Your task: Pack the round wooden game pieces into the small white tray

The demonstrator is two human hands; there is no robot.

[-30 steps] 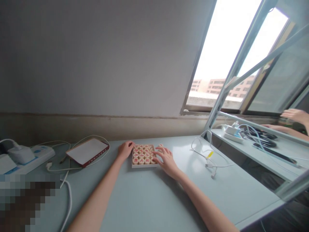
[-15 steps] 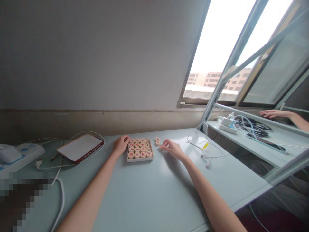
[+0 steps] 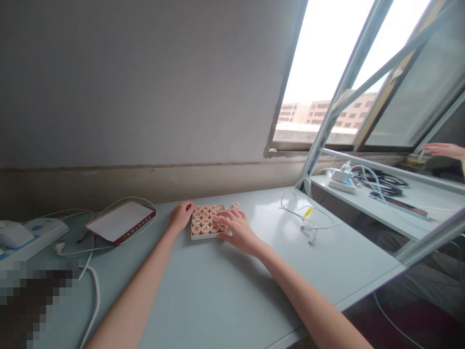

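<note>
A shallow white box (image 3: 200,236) full of round wooden chess pieces with red characters lies on the pale blue table (image 3: 225,286). My left hand (image 3: 180,214) rests curled against the box's left edge, holding it. My right hand (image 3: 234,229) lies over the right side of the box, fingers spread and touching the pieces there. One or two loose pieces (image 3: 235,206) lie on the table just beyond the box's far right corner.
A red-edged box lid (image 3: 121,222) lies to the left, ringed by white cables (image 3: 87,271). A power strip (image 3: 31,236) sits at far left. A loose cable (image 3: 308,223) lies right. Another person's hand (image 3: 441,150) reaches over the neighbouring desk by the window.
My right hand came back from the loose pieces beside the box and now rests on the pieces in its right side. My left hand has stayed on the box's left edge.
</note>
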